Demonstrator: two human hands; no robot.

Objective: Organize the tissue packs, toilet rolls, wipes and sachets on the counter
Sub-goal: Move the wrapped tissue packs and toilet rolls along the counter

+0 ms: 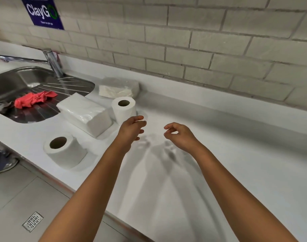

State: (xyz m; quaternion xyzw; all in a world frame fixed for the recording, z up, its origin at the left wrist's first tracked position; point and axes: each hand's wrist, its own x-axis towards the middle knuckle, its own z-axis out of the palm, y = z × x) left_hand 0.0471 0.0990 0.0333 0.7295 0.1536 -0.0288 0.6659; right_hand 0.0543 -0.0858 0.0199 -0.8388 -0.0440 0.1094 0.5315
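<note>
Two white toilet rolls stand upright on the white counter [236, 154]: one roll [124, 109] just beyond my left hand, another roll [63, 151] near the counter's front edge. Between them lies a large wrapped tissue pack [84, 113]. A second pack in clear plastic [119, 88] lies further back near the wall. My left hand [131, 129] hovers over the counter beside the far roll, fingers apart, holding nothing. My right hand [179, 135] hovers to its right, fingers loosely curled and empty. No wipes or sachets are visible.
A steel sink [18, 81] with drainboard and tap [51, 62] sits at the left, with a red cloth [34, 100] on the drainboard. A tiled wall runs behind the counter. The floor with a drain grate [32, 221] lies below the counter's front edge.
</note>
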